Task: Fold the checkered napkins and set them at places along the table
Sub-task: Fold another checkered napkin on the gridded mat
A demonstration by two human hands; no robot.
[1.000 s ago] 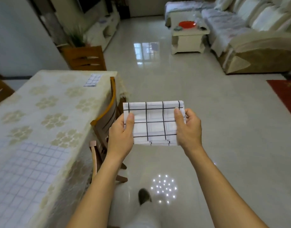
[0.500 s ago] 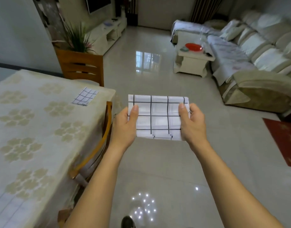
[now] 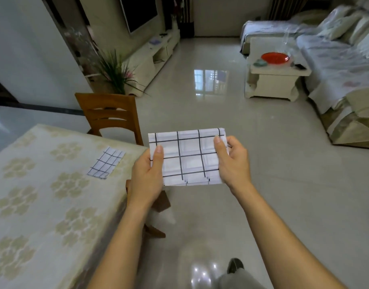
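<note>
The folding of this checkered napkin (image 3: 188, 157) looks done. It is a flat, layered rectangle held in the air over the floor (image 3: 262, 184), just right of the table (image 3: 43, 195) and not touching it. The left hand (image 3: 147, 174) grips its left edge and the right hand (image 3: 231, 161) its right edge. On each the thumb lies on top and the fingers are curled under the cloth, so both are grasping it.

A second folded napkin (image 3: 106, 162) already lies on the table near its far right corner, close to the wooden chair (image 3: 110, 115) at the far end, so I judge that place set. What remains is to lay the held napkin at another place along the table. Whether more napkins wait to be folded cannot be told, since only these two show.
</note>
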